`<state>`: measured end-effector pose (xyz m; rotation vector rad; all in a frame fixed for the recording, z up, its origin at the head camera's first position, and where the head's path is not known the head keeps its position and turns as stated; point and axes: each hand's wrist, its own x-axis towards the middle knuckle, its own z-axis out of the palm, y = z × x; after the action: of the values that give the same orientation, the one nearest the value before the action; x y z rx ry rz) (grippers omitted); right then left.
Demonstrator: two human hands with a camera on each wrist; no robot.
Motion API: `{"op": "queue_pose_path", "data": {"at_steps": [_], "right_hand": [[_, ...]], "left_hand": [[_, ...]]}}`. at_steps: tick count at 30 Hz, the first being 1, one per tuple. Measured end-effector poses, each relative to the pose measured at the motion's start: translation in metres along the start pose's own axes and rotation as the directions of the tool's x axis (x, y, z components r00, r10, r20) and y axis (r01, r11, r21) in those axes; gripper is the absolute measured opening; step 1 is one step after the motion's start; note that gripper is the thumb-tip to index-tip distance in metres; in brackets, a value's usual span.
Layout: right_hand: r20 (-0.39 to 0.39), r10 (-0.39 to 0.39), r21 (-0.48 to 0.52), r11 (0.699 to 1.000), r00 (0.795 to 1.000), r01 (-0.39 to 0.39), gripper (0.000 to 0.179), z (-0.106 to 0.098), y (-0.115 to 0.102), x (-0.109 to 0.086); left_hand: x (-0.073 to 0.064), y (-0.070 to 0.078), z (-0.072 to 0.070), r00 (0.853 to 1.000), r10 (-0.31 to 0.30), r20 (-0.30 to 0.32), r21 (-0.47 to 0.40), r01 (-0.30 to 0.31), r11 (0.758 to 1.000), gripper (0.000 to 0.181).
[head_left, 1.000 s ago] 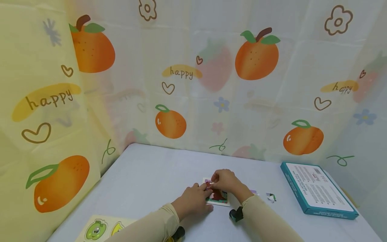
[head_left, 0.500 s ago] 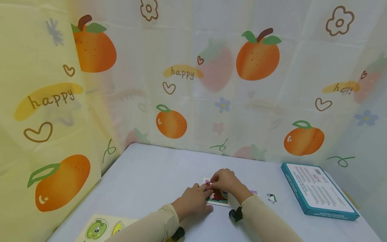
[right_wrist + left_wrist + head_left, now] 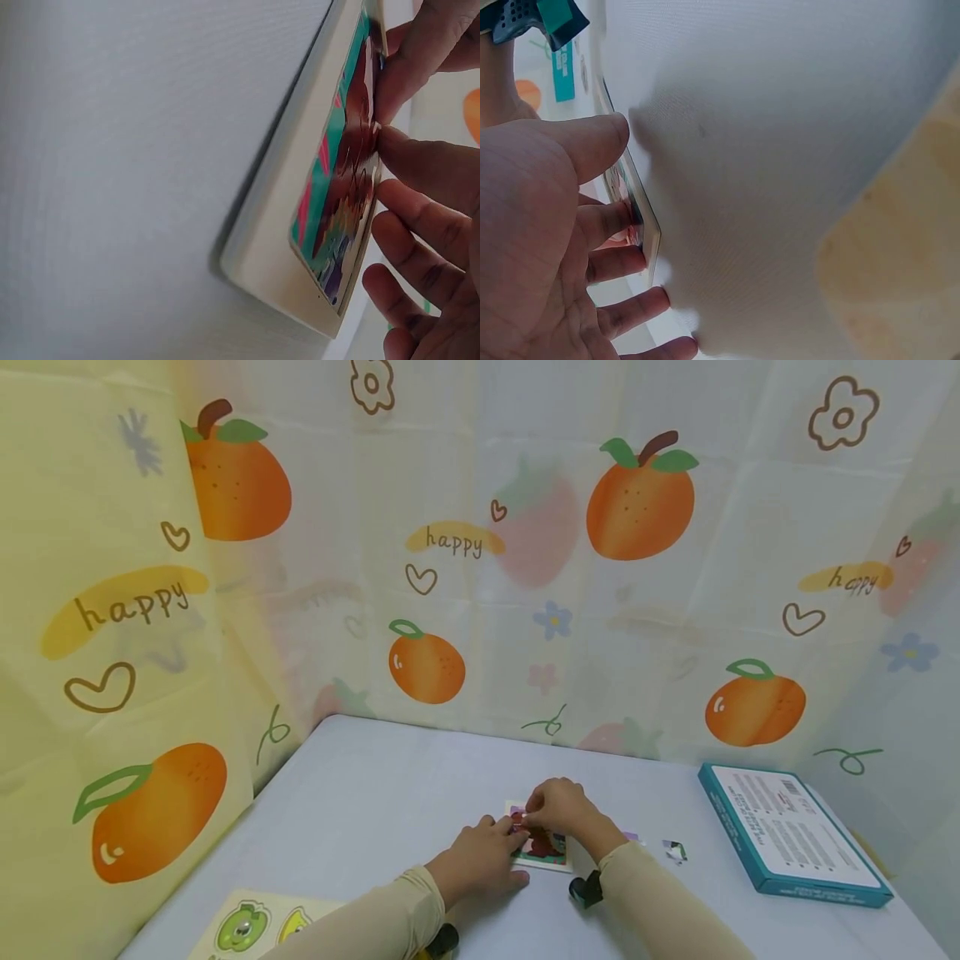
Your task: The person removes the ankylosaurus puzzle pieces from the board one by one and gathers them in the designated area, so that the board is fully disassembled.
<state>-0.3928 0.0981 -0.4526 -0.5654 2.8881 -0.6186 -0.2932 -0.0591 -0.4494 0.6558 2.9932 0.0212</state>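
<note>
A small picture puzzle in a pale wooden frame [image 3: 542, 864] lies flat on the table, its brown figure on a teal ground partly covered by both hands. My left hand [image 3: 480, 856] rests at its left side, with fingertips on the picture and the frame edge and the thumb on the table. Over the puzzle's upper left part, my right hand [image 3: 564, 807] pinches a puzzle piece, mostly hidden by its fingertips. In the right wrist view, the thumb and fingers of that hand meet at the puzzle's surface [image 3: 341, 172].
Right of the puzzle lie a loose puzzle piece [image 3: 673, 851] and a purple one [image 3: 632, 837], partly behind the right wrist. A teal and white box [image 3: 795, 835] sits at the far right. At the front left lies a board with fruit pictures [image 3: 217, 935], partly under the left sleeve.
The right fingertips have shifted very slightly over the puzzle. The left hand stays in place, and the head view has drifted a little.
</note>
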Motion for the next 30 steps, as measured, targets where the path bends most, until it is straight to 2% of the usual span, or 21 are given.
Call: {"op": "queue_pose_path", "data": {"at_steps": [8, 17, 22, 26, 30], "right_hand": [[-0.039, -0.048, -0.009, 0.999, 0.998, 0.047, 0.017, 0.0012, -0.0003, -0.0003], [-0.051, -0.066, 0.051, 0.996, 0.996, 0.069, 0.016, 0.0006, -0.0020, -0.0005], [-0.058, -0.060, 0.121, 0.990, 0.996, 0.067, 0.017, -0.0020, -0.0042, -0.0012], [-0.042, -0.038, 0.193, 0.980, 0.998, 0.045, 0.024, -0.0010, -0.0059, -0.0015], [-0.044, -0.023, 0.204, 0.978, 0.999, 0.031, 0.024, 0.0011, -0.0049, -0.0007]], "left_hand": [[-0.0038, 0.0009, -0.0035, 1.000, 0.004, -0.011, 0.010, -0.004, 1.000, 0.064], [-0.0030, 0.0000, -0.0028, 1.000, 0.006, -0.004, 0.004, -0.006, 1.000, 0.065], [-0.0020, -0.0002, -0.0023, 1.000, 0.003, 0.002, 0.002, -0.003, 1.000, 0.065], [-0.0028, -0.0001, -0.0036, 1.000, 0.008, -0.001, 0.003, -0.008, 1.000, 0.064], [-0.0035, -0.0001, -0.0049, 1.000, 0.013, -0.004, 0.003, -0.013, 1.000, 0.063]]}}
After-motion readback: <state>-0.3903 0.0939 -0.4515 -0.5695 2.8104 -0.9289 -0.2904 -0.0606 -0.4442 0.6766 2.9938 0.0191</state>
